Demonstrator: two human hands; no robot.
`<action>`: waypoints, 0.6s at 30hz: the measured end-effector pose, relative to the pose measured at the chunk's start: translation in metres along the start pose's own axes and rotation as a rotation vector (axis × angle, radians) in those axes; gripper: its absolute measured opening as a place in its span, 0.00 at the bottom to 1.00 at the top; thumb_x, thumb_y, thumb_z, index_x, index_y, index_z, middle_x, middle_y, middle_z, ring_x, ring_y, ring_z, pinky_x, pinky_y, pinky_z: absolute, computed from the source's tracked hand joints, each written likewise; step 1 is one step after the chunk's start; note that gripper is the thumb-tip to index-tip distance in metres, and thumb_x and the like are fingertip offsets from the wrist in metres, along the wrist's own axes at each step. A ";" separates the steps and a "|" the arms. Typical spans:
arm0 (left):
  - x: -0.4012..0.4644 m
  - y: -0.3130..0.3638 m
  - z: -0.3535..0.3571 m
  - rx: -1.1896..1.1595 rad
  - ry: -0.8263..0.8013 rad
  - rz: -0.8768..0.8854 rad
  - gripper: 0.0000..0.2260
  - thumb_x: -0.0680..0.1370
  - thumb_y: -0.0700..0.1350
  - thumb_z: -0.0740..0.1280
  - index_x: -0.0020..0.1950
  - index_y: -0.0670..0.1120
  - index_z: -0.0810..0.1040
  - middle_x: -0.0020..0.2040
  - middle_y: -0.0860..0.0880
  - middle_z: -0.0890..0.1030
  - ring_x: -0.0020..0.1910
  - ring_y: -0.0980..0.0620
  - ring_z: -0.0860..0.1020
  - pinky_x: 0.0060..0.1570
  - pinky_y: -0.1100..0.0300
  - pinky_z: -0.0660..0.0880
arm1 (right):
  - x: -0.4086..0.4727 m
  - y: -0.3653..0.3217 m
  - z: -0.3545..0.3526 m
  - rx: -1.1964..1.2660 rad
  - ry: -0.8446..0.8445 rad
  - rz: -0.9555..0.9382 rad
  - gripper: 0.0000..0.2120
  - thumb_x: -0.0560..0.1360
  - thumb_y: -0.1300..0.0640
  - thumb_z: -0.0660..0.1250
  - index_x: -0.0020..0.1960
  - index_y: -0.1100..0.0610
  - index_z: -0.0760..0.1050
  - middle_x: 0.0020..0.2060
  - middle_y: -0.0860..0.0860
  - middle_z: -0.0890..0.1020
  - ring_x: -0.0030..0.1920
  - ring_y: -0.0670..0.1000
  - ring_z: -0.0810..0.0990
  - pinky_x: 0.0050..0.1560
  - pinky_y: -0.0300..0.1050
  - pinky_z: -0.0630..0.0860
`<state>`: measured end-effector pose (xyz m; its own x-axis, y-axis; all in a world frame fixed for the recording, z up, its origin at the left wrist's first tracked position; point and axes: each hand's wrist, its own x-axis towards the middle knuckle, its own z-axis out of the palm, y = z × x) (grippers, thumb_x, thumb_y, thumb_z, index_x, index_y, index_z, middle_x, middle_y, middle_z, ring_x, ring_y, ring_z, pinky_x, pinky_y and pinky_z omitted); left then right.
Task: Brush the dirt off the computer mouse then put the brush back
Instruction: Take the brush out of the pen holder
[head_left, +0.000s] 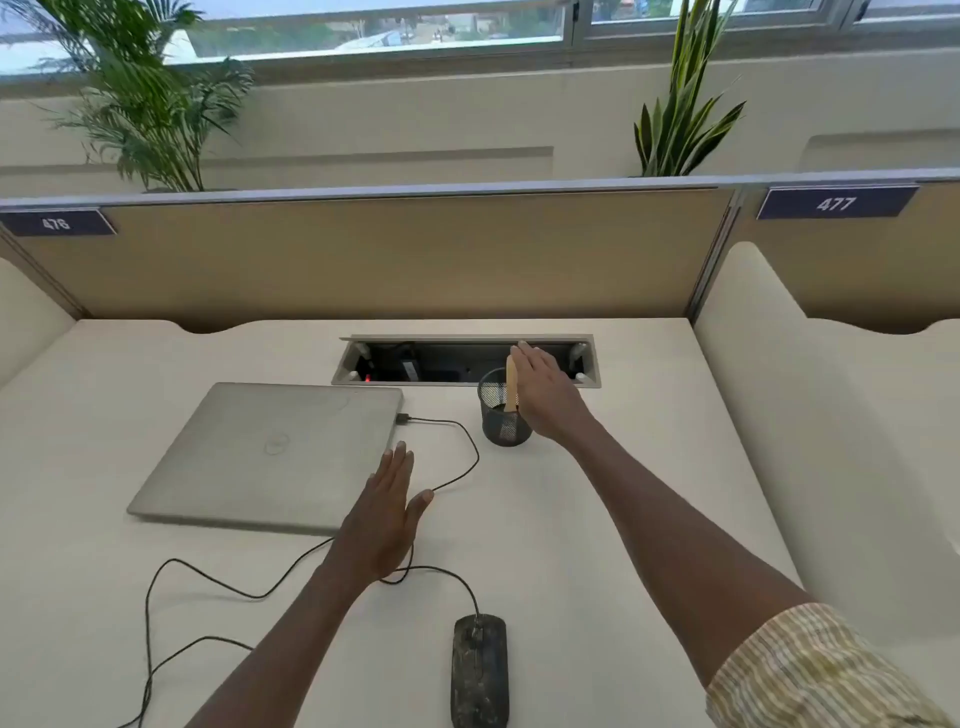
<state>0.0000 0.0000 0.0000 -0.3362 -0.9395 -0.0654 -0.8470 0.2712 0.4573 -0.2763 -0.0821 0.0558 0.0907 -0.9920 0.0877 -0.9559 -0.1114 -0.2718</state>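
Note:
A black wired computer mouse (479, 670), speckled with pale dirt, lies on the white desk near the front edge. The brush stands in a black mesh cup (503, 415) at the back of the desk; its wooden handle (511, 384) sticks up above the rim. My right hand (545, 395) is stretched out right beside the handle, fingers straight, holding nothing. My left hand (387, 519) hovers flat over the desk by the laptop's near right corner, fingers straight and empty.
A closed silver laptop (270, 452) lies to the left, the mouse cable (457, 467) looping from its side across the desk. An open cable tray (467, 361) sits behind the cup. Partition panels close off the back and both sides.

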 end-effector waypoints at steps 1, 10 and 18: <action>0.001 0.000 0.001 -0.002 0.016 -0.001 0.31 0.83 0.59 0.49 0.82 0.44 0.48 0.82 0.52 0.45 0.80 0.57 0.41 0.80 0.54 0.47 | 0.005 0.001 0.000 -0.032 -0.019 -0.006 0.32 0.80 0.67 0.58 0.81 0.63 0.50 0.81 0.57 0.54 0.80 0.58 0.53 0.77 0.53 0.60; -0.005 0.003 0.005 -0.014 0.015 -0.037 0.34 0.81 0.62 0.47 0.82 0.44 0.50 0.81 0.53 0.46 0.80 0.58 0.42 0.77 0.60 0.45 | 0.016 0.005 -0.002 0.157 0.082 -0.027 0.23 0.77 0.73 0.59 0.72 0.65 0.70 0.67 0.60 0.75 0.67 0.60 0.73 0.64 0.49 0.70; -0.020 0.014 0.003 -0.074 0.036 -0.027 0.32 0.81 0.61 0.47 0.82 0.46 0.51 0.81 0.56 0.48 0.80 0.59 0.44 0.77 0.61 0.47 | 0.000 -0.004 -0.008 0.463 0.130 0.133 0.14 0.79 0.66 0.59 0.61 0.63 0.78 0.47 0.62 0.84 0.49 0.62 0.81 0.52 0.58 0.79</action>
<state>-0.0071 0.0230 0.0048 -0.2971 -0.9537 -0.0471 -0.8225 0.2306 0.5199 -0.2748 -0.0812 0.0646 -0.0870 -0.9872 0.1338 -0.7296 -0.0283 -0.6833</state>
